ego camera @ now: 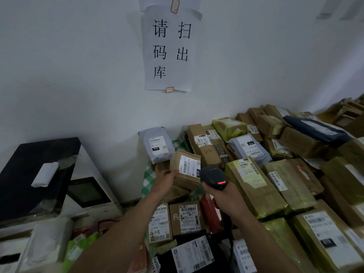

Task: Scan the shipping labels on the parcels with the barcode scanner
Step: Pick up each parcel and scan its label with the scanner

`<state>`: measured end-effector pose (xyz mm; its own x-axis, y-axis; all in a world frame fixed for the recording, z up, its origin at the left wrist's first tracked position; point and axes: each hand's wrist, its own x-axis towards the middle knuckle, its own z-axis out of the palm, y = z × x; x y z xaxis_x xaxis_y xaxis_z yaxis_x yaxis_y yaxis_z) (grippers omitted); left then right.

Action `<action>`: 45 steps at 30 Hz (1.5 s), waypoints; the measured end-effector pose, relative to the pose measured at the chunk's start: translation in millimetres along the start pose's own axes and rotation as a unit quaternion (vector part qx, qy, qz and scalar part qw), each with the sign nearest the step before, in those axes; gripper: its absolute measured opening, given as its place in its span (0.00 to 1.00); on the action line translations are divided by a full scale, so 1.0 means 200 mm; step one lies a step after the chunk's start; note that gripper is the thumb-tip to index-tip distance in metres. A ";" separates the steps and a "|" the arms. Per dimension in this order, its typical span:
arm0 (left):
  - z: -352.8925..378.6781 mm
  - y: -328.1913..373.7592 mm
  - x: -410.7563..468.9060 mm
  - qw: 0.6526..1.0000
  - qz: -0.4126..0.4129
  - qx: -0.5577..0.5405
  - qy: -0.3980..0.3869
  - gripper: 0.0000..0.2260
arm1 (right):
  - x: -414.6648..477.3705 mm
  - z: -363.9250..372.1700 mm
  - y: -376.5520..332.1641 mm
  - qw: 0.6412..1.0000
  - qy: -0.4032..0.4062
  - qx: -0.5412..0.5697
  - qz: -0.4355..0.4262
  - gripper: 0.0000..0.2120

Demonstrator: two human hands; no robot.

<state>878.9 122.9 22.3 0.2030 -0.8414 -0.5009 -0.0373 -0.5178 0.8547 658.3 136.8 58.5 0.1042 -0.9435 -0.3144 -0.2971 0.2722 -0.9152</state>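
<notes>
Head view: the left hand grips a brown parcel tilted up above the piled parcels, label facing the scanner, which the right hand grips just beside it.

In the left fingers, a matt brown cardboard parcel with a smooth white paper shipping label; in the right fingers, a matt black plastic barcode scanner; beyond them, a slick grey plastic mailer.
</notes>
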 end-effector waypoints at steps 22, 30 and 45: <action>0.13 -0.14 0.00 0.984 -0.007 -0.163 -0.077 0.15 | 0.23 0.23 0.01 0.993 0.111 0.024 -0.033 0.35; 0.14 -0.15 0.03 0.987 -0.003 -0.141 -0.071 0.11 | 0.28 0.24 0.02 0.987 0.149 0.062 0.004 0.38; 0.12 -0.09 0.05 0.948 -0.125 -0.284 -0.069 0.22 | 0.19 0.16 0.03 0.989 0.134 0.055 0.019 0.13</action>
<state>858.1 120.6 -1.6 0.0053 -0.7356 -0.6774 0.5369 -0.5694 0.6225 690.8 108.4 32.4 -0.1644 -0.9448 -0.2835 -0.1903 0.3124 -0.9307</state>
